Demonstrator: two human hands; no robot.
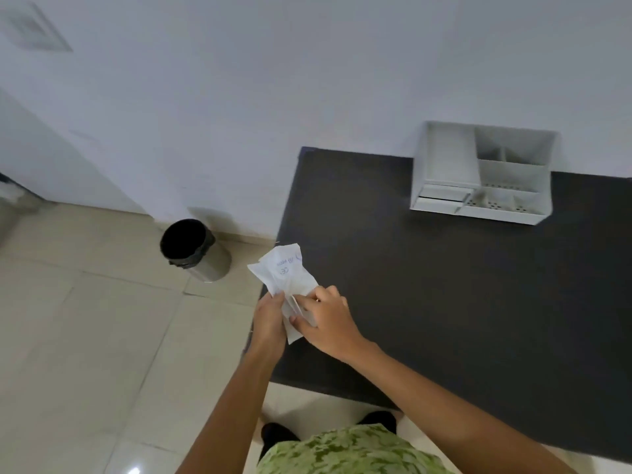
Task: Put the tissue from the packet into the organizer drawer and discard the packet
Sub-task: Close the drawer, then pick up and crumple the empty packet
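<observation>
A white paper packet (pixel 284 268) with blue print is held over the left edge of the dark table (pixel 444 285). My left hand (pixel 270 319) grips its lower left side. My right hand (pixel 325 319) pinches white folded material (pixel 298 314) at the packet's lower end; whether this is the tissue or the packet's flap I cannot tell. The white desk organizer (pixel 482 172) stands at the table's far side against the wall, with two small drawers (pixel 441 198) at its front left, both shut or nearly so.
A round metal bin (pixel 195 249) with a black liner stands on the tiled floor left of the table, near the wall. The white wall runs behind the table. My feet are at the table's near edge.
</observation>
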